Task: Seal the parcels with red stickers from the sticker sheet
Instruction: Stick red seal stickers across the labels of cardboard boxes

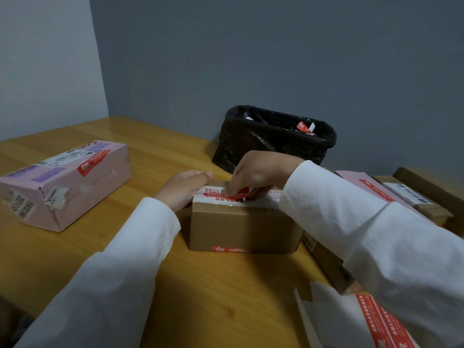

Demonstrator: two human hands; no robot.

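The right hand (253, 174) pinches a red sticker (234, 195) running left-right along the brown box (241, 227) top; the left hand (184, 185), fingers straight, steadies its left end

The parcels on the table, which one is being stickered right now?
The brown cardboard parcel in the middle, held by the left hand while the right hand presses a red sticker on top. The others lie untouched.

— What is the person wearing?
— White long sleeves, one on each arm: the left sleeve (120, 262) and the right sleeve (371, 237), both creased cloth reaching the wrists.
— Gloves?
— None; the hands are bare.
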